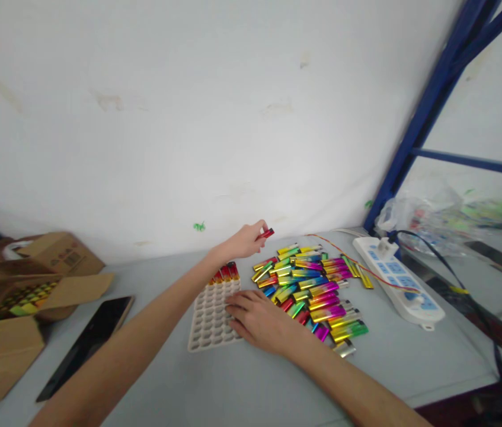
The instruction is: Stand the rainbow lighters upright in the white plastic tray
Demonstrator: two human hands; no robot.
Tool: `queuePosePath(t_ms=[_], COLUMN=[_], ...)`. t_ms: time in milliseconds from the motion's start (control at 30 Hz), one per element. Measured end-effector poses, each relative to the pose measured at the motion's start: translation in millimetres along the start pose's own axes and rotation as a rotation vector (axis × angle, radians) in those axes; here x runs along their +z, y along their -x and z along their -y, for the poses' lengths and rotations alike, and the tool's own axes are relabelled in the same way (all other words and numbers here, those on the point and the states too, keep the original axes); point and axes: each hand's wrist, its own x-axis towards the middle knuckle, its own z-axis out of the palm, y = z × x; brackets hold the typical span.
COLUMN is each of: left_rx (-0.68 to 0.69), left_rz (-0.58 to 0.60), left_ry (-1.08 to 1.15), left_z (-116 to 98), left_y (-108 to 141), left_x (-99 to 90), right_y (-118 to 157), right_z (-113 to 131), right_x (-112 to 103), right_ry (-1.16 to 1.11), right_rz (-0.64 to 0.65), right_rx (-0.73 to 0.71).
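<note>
My left hand (247, 239) is raised beyond the far end of the tray, its fingers closed on a red lighter (267, 233). Below it lies a white tray (206, 339) with rows of round holes. Several red lighters (224, 274) stand in the tray's far row. My right hand (262, 320) rests over the tray's right edge with fingers stretched out, and I see nothing held in it. A loose pile of shiny multicoloured lighters (306, 281) spreads just to the right of the tray, partly behind my right hand.
At the left, an open cardboard box (73, 293) holds several lighters, with a dark phone-like slab (95, 332) beside it. A white power strip (397, 281) with cables lies at the right, near a blue metal frame (419, 118) and plastic bags (437, 213). A white wall (188, 118) stands behind.
</note>
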Motion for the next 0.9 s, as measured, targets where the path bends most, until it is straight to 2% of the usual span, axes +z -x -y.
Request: queuePosePath(t_ms=[133,167,200,267,500,733,900], left_rx=[0.050,0.053,0.026,-0.037,-0.209,-0.373,-0.422], left_rz=[-0.079,-0.115,-0.136,-0.155,-0.219,-0.223,-0.238], left_ry=[0.212,0.434,0.622,0.841,1.290,1.341,1.337], left_z=[-15.2,-17.7,-19.3,-19.9,-2.4,24.2,28.8], left_y=[41.2,52.5,63.5,84.1,136.4,150.2,150.1], left_x=[-10.0,-9.5,-8.1,-3.9,7.4,35.8,51.1], right_y=[0.1,0.0,0.0,0.2,2.8,2.5,2.1], right_z=[0.5,1.0,1.6,2.7,2.3,1.1,1.1], right_x=[1.2,1.2,1.1,0.7,1.1,0.6,-0.7], right_ry=[-0.013,-0.017,-0.023,-0.037,-0.078,-0.074,-0.080], right_rz=[-0.009,-0.006,-0.003,0.004,0.002,0.031,0.052], right_rx=[-0.005,-0.001,0.006,0.022,0.027,0.022,0.023])
